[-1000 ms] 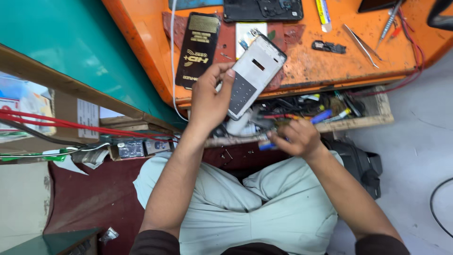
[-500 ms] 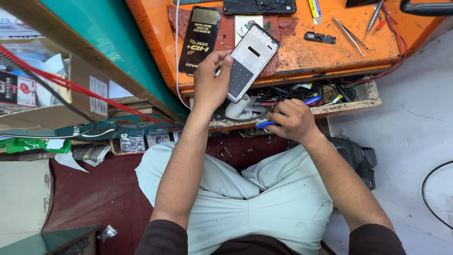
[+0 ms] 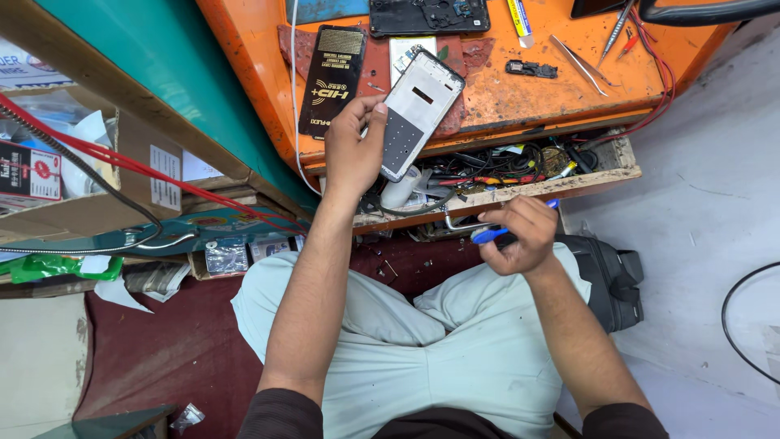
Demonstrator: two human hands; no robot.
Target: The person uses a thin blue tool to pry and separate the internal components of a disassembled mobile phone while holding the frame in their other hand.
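Observation:
My left hand (image 3: 356,150) grips an opened phone frame (image 3: 416,118), silvery white with a dark lower part, tilted over the front edge of the orange workbench (image 3: 520,97). My right hand (image 3: 520,236) is closed on a small blue-handled tool (image 3: 491,234), held just in front of an open wooden drawer (image 3: 520,191) full of tangled wires. Both forearms reach out over my lap in pale trousers.
On the bench lie a flat black package (image 3: 331,80), a dark phone back (image 3: 429,15), tweezers (image 3: 575,54), a small dark part (image 3: 532,69) and red wires (image 3: 662,89). Cardboard boxes (image 3: 89,179) and cables crowd the left. A black bag (image 3: 609,280) sits at right.
My right hand drew the blue-handled tool out of the drawer and up toward me. The left hand kept hold of the phone frame; the view shifted slightly.

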